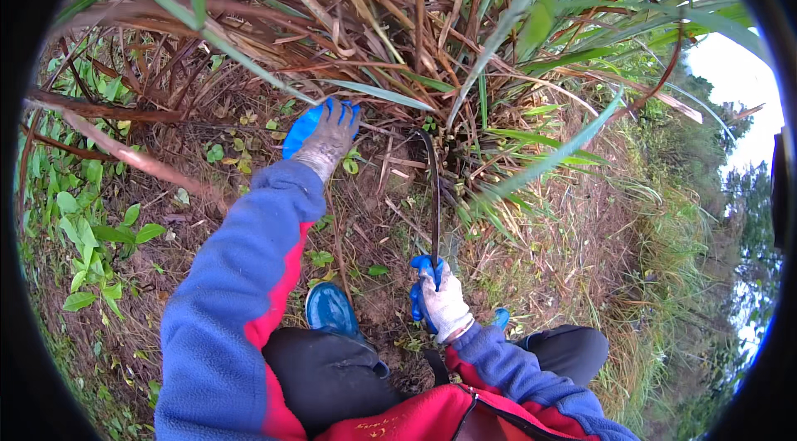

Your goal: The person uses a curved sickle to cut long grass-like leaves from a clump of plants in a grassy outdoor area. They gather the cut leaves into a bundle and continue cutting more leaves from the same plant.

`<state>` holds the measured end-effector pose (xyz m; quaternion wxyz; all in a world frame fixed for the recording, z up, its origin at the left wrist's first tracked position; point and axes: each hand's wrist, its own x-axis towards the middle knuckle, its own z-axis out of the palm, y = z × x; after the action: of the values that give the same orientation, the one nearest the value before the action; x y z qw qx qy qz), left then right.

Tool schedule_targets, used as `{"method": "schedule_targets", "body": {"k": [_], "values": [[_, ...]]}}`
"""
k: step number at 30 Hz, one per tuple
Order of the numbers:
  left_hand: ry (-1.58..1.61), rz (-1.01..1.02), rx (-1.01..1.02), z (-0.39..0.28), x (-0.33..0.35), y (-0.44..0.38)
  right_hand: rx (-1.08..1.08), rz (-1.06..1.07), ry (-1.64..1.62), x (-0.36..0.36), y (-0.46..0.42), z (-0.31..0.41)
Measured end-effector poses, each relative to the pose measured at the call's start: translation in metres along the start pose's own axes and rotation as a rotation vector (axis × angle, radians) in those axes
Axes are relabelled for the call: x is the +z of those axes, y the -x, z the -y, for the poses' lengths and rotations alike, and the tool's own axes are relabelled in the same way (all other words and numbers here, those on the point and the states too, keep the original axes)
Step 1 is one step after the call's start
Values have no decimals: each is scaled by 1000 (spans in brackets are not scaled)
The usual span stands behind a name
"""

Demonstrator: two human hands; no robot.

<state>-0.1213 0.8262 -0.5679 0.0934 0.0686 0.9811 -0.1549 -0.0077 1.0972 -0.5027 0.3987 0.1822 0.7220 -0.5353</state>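
My left hand (327, 136), in a grey-and-blue coated work glove, reaches out to the lower edge of a large clump of tall grass (398, 36). Its fingers bend among dry stems, and whether they grip any is hidden. Nearer my body, my right hand (441, 301) wears a white-and-blue glove and is closed around the lower end of a sickle (434, 198). The dark, narrow blade points away from me. Its hooked tip curves left beside the base of the clump, close to some short cut stubs (457, 161).
Long green blades (554, 154) and brown dry stalks arch across the view. Leafy weeds (87, 241) grow at left on soil with dry litter. My blue rubber boot (333, 310) stands between my arms. At right the ground meets a grassy edge (660, 241) with trees beyond.
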Motion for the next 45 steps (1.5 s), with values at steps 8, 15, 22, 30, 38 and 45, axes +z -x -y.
{"method": "schedule_targets", "body": {"k": [8, 15, 22, 30, 38, 45], "values": [[21, 156, -79, 1, 28, 3, 218, 18, -71, 31, -5, 24], [-49, -62, -186, 0, 36, 8, 118, -3, 26, 36, -30, 9], [75, 43, -92, -9, 39, 1, 199, 85, -2, 18, -53, 41], [-170, -98, 91, -10, 17, -4, 307, 145, -41, -22, -3, 40], [-458, -44, 401, -34, 18, 24, 33, -15, 15, -79, 87, -4], [-1161, -455, 198, -14, -7, 29, -59, -50, 85, -19, -9, 43]]}}
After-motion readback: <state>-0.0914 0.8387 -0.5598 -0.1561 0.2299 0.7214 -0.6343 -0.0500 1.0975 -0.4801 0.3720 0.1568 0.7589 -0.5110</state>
